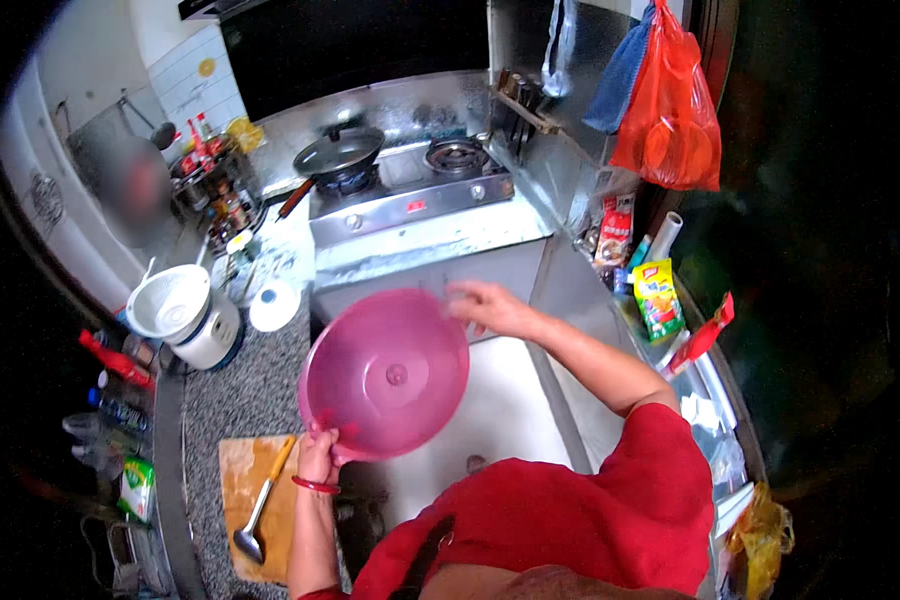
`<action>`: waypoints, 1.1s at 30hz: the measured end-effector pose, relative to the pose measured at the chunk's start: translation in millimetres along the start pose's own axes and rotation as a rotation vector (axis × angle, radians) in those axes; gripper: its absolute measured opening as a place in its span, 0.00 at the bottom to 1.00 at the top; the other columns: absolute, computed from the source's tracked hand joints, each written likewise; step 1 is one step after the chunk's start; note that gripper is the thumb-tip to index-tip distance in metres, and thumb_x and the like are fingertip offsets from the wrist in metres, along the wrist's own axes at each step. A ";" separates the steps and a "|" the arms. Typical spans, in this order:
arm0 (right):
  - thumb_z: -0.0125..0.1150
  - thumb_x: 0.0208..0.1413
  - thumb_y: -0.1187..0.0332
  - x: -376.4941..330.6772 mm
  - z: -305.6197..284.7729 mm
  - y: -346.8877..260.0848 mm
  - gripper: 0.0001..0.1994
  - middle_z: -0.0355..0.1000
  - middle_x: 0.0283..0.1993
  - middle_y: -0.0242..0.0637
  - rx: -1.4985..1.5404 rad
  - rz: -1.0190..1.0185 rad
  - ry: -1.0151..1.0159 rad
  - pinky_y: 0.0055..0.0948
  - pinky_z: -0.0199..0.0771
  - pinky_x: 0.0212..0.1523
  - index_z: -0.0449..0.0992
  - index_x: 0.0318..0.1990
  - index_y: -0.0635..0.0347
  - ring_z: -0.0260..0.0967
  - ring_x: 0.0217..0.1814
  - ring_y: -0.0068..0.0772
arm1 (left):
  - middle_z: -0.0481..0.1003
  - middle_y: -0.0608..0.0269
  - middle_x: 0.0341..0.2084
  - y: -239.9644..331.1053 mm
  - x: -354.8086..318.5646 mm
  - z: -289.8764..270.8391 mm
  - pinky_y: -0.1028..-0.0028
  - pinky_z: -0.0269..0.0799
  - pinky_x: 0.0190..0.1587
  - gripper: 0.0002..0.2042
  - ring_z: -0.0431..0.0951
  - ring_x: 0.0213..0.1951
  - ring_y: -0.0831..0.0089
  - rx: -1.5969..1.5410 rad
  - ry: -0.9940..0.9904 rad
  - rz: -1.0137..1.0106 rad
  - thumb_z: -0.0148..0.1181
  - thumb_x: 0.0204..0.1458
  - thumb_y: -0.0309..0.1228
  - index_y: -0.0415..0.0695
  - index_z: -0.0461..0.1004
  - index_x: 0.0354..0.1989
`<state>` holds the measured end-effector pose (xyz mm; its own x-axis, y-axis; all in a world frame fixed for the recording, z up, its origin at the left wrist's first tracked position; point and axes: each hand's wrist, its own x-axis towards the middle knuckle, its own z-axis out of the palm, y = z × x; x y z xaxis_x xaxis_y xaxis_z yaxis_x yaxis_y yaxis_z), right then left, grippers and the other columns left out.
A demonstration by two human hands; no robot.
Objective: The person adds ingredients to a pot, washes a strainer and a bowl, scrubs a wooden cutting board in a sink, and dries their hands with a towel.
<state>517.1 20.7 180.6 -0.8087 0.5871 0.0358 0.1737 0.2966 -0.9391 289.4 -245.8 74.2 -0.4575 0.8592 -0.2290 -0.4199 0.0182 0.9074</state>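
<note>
A pink plastic basin (370, 420) is held up in front of me, its inside facing me and nothing visible in it but a round mark at the bottom centre. My left hand (318, 455), with a red bangle at the wrist, grips the basin's lower left rim. Beside the upper right rim is my right hand (490, 308), its fingers apart and a little blurred; whether they touch the rim is hard to make out. To the left, a ladle (255, 520) with a yellow-ended handle lies on a wooden cutting board (235, 465).
A frying pan (338, 152) sits on the left burner of the gas stove (410, 200). A white cooker (195, 330) with its lid off stands on the speckled counter (205, 405). Seasoning bottles fill the back left corner. At right are packets (656, 300) and a hanging red bag (670, 140).
</note>
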 end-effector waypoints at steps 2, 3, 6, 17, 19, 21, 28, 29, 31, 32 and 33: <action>0.49 0.50 0.61 8.0 -49.6 7.7 0.21 0.68 0.31 0.36 0.110 -0.019 0.223 0.19 0.65 0.22 0.60 0.48 0.65 0.65 0.28 0.23 | 0.67 0.59 0.32 20.8 44.6 60.9 0.77 0.70 0.24 0.18 0.71 0.31 0.71 -0.125 -0.015 0.018 0.44 0.40 0.22 0.38 0.59 0.44; 0.49 0.49 0.62 10.8 -73.5 11.6 0.20 0.68 0.31 0.36 0.182 -0.024 0.322 0.19 0.65 0.22 0.60 0.48 0.65 0.65 0.28 0.22 | 0.68 0.61 0.29 34.1 64.1 86.4 0.80 0.70 0.19 0.17 0.71 0.28 0.73 -0.180 -0.014 0.026 0.44 0.40 0.22 0.39 0.60 0.42; 0.47 0.51 0.65 7.4 -118.5 17.5 0.14 0.67 0.28 0.35 0.374 0.009 0.513 0.17 0.63 0.21 0.64 0.43 0.63 0.63 0.25 0.20 | 0.67 0.58 0.32 62.2 137.1 124.0 0.74 0.73 0.26 0.17 0.72 0.32 0.70 -0.167 -0.167 0.109 0.44 0.40 0.22 0.39 0.59 0.43; 0.51 0.46 0.70 -65.1 -148.7 148.2 0.08 0.65 0.20 0.33 0.700 0.394 0.848 0.18 0.61 0.15 0.68 0.33 0.65 0.59 0.15 0.20 | 0.68 0.53 0.32 190.0 394.0 324.5 0.68 0.72 0.29 0.10 0.71 0.33 0.62 -0.244 -0.380 0.271 0.43 0.43 0.23 0.36 0.61 0.35; 0.50 0.46 0.71 -74.8 -150.5 170.8 0.07 0.64 0.19 0.33 0.682 0.426 0.942 0.18 0.61 0.14 0.68 0.32 0.65 0.59 0.15 0.20 | 0.68 0.50 0.28 207.8 422.3 361.0 0.69 0.74 0.24 0.10 0.73 0.26 0.58 -0.306 -0.414 0.268 0.43 0.43 0.22 0.33 0.60 0.35; 0.50 0.46 0.72 -84.3 -153.6 189.9 0.06 0.64 0.19 0.33 0.734 0.447 1.037 0.18 0.61 0.13 0.67 0.31 0.65 0.59 0.15 0.20 | 0.68 0.48 0.27 221.8 456.8 393.7 0.67 0.75 0.24 0.10 0.73 0.25 0.57 -0.324 -0.477 0.261 0.43 0.42 0.21 0.32 0.59 0.35; 0.47 0.47 0.72 -75.7 -144.2 227.0 0.04 0.63 0.18 0.33 0.863 0.513 1.251 0.22 0.61 0.14 0.66 0.29 0.62 0.59 0.16 0.23 | 0.68 0.47 0.29 259.7 520.7 501.1 0.66 0.73 0.28 0.09 0.71 0.28 0.58 -0.329 -0.552 0.202 0.42 0.44 0.22 0.32 0.60 0.34; 0.46 0.47 0.73 -71.7 -140.4 231.0 0.05 0.63 0.18 0.33 0.883 0.520 1.247 0.22 0.61 0.14 0.66 0.30 0.63 0.59 0.16 0.23 | 0.68 0.48 0.28 263.0 522.2 512.1 0.66 0.73 0.28 0.09 0.71 0.29 0.57 -0.347 -0.542 0.190 0.43 0.43 0.22 0.32 0.60 0.34; 0.46 0.47 0.73 -64.4 -140.2 230.1 0.05 0.63 0.18 0.33 0.925 0.548 1.245 0.22 0.61 0.14 0.67 0.30 0.63 0.59 0.16 0.23 | 0.67 0.46 0.30 269.9 534.2 531.8 0.65 0.73 0.26 0.10 0.71 0.29 0.56 -0.397 -0.560 0.170 0.42 0.43 0.22 0.32 0.59 0.36; 0.46 0.47 0.73 -63.7 -141.0 234.4 0.05 0.63 0.18 0.33 0.927 0.550 1.242 0.22 0.61 0.14 0.67 0.30 0.63 0.59 0.15 0.23 | 0.67 0.46 0.31 270.7 536.2 538.3 0.65 0.73 0.26 0.11 0.71 0.29 0.55 -0.422 -0.566 0.158 0.42 0.43 0.22 0.32 0.58 0.36; 0.46 0.47 0.73 -63.3 -142.4 239.6 0.05 0.63 0.18 0.33 0.930 0.552 1.238 0.22 0.61 0.14 0.67 0.30 0.63 0.59 0.15 0.23 | 0.67 0.46 0.31 270.4 537.2 543.4 0.65 0.73 0.26 0.11 0.71 0.29 0.55 -0.437 -0.573 0.159 0.42 0.43 0.22 0.32 0.58 0.36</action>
<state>690.0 161.9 2.0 0.2266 0.8059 -0.5470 -0.4750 -0.3988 -0.7844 355.9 498.5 388.1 -0.1081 0.9690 0.2221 -0.7110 -0.2315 0.6640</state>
